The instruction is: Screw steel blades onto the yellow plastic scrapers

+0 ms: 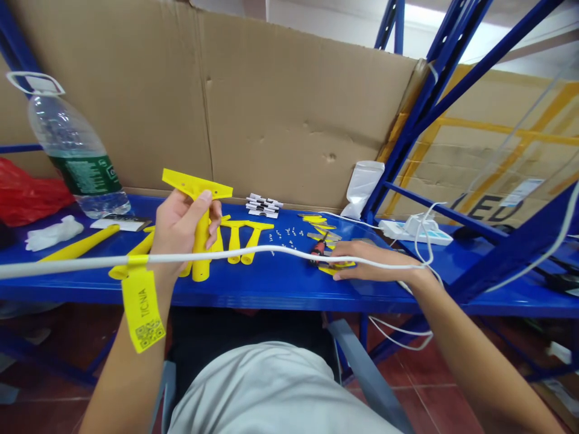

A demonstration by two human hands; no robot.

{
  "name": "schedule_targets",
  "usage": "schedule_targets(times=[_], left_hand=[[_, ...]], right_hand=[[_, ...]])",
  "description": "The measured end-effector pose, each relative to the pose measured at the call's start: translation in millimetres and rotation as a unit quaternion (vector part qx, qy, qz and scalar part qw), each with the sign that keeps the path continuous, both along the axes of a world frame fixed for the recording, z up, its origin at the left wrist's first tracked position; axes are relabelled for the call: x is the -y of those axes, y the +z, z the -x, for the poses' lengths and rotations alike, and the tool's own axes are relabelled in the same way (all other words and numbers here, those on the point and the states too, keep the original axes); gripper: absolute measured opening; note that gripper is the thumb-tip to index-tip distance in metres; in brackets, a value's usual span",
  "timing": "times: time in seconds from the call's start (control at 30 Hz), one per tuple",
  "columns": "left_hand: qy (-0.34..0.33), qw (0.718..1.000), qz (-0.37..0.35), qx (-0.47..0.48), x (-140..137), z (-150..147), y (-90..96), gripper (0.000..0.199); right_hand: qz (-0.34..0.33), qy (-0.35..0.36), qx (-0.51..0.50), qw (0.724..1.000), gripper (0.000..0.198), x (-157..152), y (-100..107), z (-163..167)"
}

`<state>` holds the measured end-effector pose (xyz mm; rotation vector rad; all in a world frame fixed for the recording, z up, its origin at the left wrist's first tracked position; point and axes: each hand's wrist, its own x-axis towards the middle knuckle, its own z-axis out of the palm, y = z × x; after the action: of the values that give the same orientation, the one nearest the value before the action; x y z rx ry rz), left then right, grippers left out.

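My left hand (183, 220) is wrapped round the stem of a yellow plastic T-shaped scraper handle (201, 241), its wide head up and holding two small holes. Low over the table, my right hand (362, 259) bends its fingers and thumb around part of a pile of flat pieces with yellow edges (325, 226), seemingly blades. What sits between those fingertips is mostly hidden. A red and black screwdriver (318, 248) lies beside them. More yellow handles (246, 232) lie behind and beside my left hand. Small screws (289, 234) are scattered between the hands.
A white cable (257, 249) with a yellow tag (142, 310) hangs across the view before both hands. The blue table (271, 289) also bears a water bottle (81, 157), crumpled tissue (54, 234), black-and-white pieces (263, 206), a white pouch (363, 187) and a power strip (416, 231). Cardboard (294, 102) stands behind.
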<state>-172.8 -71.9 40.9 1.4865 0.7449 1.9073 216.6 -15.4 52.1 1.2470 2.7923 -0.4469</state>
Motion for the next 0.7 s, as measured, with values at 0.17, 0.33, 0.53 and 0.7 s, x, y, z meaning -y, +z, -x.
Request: schedule_targets(times=[0.17,0.33,0.53,0.7], left_hand=[[-0.003,1.0,0.007,-0.012,1,-2,-1.1,0.021],[-0.011,1.0,0.004,-0.015,1,-3,-1.0,0.023],[-0.02,0.999,0.005,-0.028,1,-4,-2.1,0.022],[-0.021,0.999,0.018,-0.02,1,-6,-3.2,0.026]], right_hand=[[-0.082,-0.025,-0.064,0.994,0.036,22,-34,-12],[-0.157,-0.034,-0.117,0.98,0.035,51,-57,-20],[-0.194,0.006,-0.15,0.97,0.032,75,-73,-21],[-0.272,0.067,-0.222,0.934,0.025,87,-88,-17]])
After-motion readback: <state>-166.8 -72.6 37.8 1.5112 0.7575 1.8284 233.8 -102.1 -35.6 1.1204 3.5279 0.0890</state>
